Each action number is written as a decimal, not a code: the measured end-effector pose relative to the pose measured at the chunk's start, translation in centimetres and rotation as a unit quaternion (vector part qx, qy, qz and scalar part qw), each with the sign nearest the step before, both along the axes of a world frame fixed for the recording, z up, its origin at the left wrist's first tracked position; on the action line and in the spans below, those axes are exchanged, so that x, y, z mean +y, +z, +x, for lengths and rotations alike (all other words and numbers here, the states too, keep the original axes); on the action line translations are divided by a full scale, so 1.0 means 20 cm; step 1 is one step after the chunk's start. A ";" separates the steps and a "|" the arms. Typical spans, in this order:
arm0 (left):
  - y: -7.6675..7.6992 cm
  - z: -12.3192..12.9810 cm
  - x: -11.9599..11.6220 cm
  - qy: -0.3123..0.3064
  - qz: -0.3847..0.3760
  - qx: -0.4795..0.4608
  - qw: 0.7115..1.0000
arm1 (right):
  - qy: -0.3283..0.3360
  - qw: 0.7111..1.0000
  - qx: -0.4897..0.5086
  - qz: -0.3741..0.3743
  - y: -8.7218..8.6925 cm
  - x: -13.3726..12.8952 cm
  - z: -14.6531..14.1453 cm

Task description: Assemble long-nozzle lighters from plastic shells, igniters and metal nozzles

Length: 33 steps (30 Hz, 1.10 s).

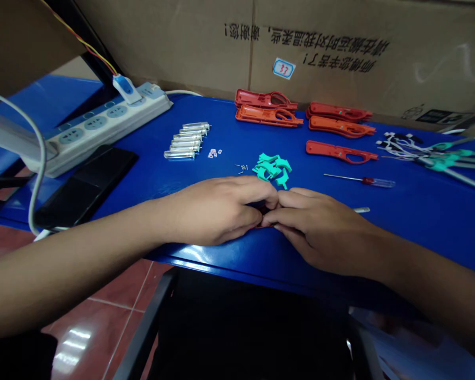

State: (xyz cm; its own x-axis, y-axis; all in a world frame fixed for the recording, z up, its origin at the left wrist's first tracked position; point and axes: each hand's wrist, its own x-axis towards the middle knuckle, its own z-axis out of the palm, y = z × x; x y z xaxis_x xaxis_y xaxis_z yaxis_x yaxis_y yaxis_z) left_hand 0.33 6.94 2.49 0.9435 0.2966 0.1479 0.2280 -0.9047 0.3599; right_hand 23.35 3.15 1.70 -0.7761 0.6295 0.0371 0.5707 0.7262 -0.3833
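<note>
My left hand (221,211) and my right hand (320,224) meet near the front edge of the blue table, fingers bent in. Between the fingertips slivers of a red lighter shell (259,226) show; both hands grip it and hide most of it. Just beyond the fingers lies a pile of green triggers (273,168). Small metal pins or springs (243,168) are scattered left of it. Further left are small pale pieces (212,153) and a row of clear lighter tanks (186,141).
Red and orange lighter shells (342,152) lie in groups at the back. To the right are a screwdriver (374,182) and bundled wires with green parts (443,158). A power strip (103,126) and black phone (87,184) occupy the left. A cardboard box (206,47) stands behind.
</note>
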 end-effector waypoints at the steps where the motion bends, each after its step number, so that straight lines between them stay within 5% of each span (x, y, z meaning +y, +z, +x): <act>1: 0.00 0.00 0.00 -0.001 -0.007 -0.006 1.000 | -0.004 1.000 0.000 -0.001 0.00 0.00 0.00; 10: 0.05 -0.04 -0.01 0.021 -0.034 0.027 0.999 | -0.030 0.998 -0.021 0.046 -0.04 -0.05 -0.01; 14: 0.09 -0.10 -0.10 0.120 -0.032 0.048 0.991 | -0.039 0.998 -0.028 0.050 -0.04 -0.07 -0.02; 20: -0.03 -0.10 -0.25 0.251 -0.042 -0.032 0.967 | -0.063 0.997 -0.009 0.041 -0.04 -0.07 0.01; 24: -0.11 -0.06 -0.26 0.259 -0.026 -0.100 0.960 | -0.072 0.995 0.010 0.073 -0.05 -0.11 0.06; 33: -0.12 -0.05 -0.24 0.239 -0.034 -0.104 0.965 | -0.119 0.986 0.098 0.058 0.01 -0.17 0.21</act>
State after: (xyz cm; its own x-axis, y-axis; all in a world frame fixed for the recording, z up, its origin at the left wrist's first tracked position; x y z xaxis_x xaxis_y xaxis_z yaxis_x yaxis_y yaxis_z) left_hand -0.60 2.20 0.07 0.6492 0.7056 0.2839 0.5288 -0.6870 0.4983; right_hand 27.49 -0.30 1.87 -0.5783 0.7754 0.2538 0.6532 0.6264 -0.4254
